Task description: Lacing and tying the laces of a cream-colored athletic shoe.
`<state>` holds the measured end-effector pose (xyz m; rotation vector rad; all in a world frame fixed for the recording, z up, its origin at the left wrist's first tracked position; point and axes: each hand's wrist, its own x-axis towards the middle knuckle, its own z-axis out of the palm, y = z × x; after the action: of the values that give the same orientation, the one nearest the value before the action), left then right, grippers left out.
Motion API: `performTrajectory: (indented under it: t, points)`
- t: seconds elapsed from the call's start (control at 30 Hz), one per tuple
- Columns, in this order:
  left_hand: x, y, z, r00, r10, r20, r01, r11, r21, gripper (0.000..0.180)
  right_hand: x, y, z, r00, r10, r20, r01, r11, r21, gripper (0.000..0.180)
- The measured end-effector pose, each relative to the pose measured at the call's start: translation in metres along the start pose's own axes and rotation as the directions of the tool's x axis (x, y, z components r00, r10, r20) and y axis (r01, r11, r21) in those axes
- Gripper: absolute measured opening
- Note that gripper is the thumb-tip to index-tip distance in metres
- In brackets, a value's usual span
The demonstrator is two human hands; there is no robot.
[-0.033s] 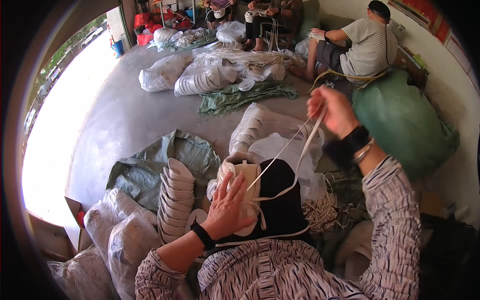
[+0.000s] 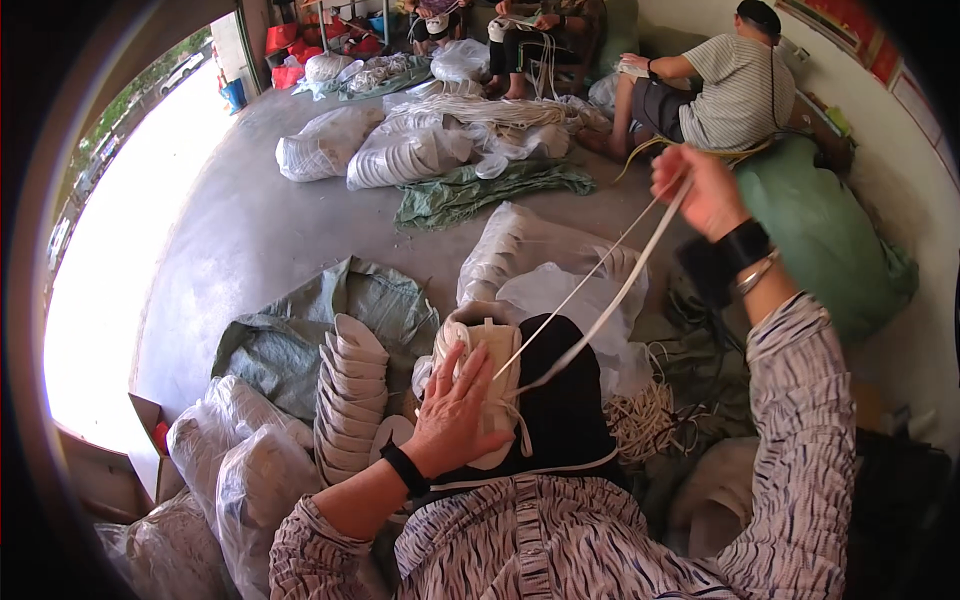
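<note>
On my lap, over black cloth [image 2: 560,360], rests a cream-white shoe upper [image 2: 507,370]. My left hand [image 2: 455,420] lies flat across it, fingers stretched out and thumb apart, pressing it down. Up and to the right, my right hand [image 2: 700,190] is closed around a white shoelace [image 2: 625,285]. Two strands of the lace run from the upper to those fingers, the thin one straight and the wider one slightly curved. A small loop of lace hangs at the upper's lower right. Part of the upper is hidden beneath my left hand.
Nested white shoe uppers [image 2: 350,400] stand at my left, beside filled plastic bags [image 2: 265,480]. A heap of loose laces [image 2: 645,420] lies at my right. Farther off are a green sack [image 2: 820,230], bagged uppers [image 2: 410,155] and several seated people, one in a striped shirt [image 2: 735,90].
My right hand has moved up and to the right, drawing the lace farther out. The wider strand hangs less slack. My left hand and the shoe upper have stayed in place.
</note>
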<state>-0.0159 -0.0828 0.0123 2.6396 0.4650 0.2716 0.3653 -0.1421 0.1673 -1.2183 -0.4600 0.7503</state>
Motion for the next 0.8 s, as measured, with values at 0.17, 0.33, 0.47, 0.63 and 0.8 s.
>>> performTrajectory:
  t: [0.17, 0.33, 0.47, 0.63, 0.8]
  points:
    - [0.006, 0.000, 0.005, 0.997, 0.075, 0.001, -0.075, 0.997, 0.014, 0.097, -0.002, -0.289, -0.202, 0.644, -0.727, -0.238, 0.513, 0.641, -0.571, 0.020]
    - [0.024, -0.020, -0.021, 0.993, 0.116, 0.023, -0.116, 0.993, -0.013, 0.052, -0.028, -0.371, -0.242, 0.673, -0.693, -0.259, 0.699, 0.710, -0.085, 0.020]
    - [0.075, 0.004, -0.057, 0.987, 0.123, -0.101, -0.152, 0.919, -0.363, 0.028, -0.066, -0.337, -0.174, 0.851, -0.516, -0.096, 0.519, 0.798, 0.307, 0.012]
    - [0.093, 0.032, 0.004, 0.965, 0.252, 0.075, -0.036, 0.407, -0.913, 0.038, -0.064, -0.296, -0.160, 0.740, -0.617, -0.269, 0.656, 0.749, 0.087, 0.013]
    - [0.063, 0.025, -0.008, 0.971, 0.045, 0.234, 0.211, 0.302, -0.930, 0.029, -0.067, -0.270, -0.176, 0.673, -0.568, -0.474, 0.698, 0.700, 0.153, 0.016]
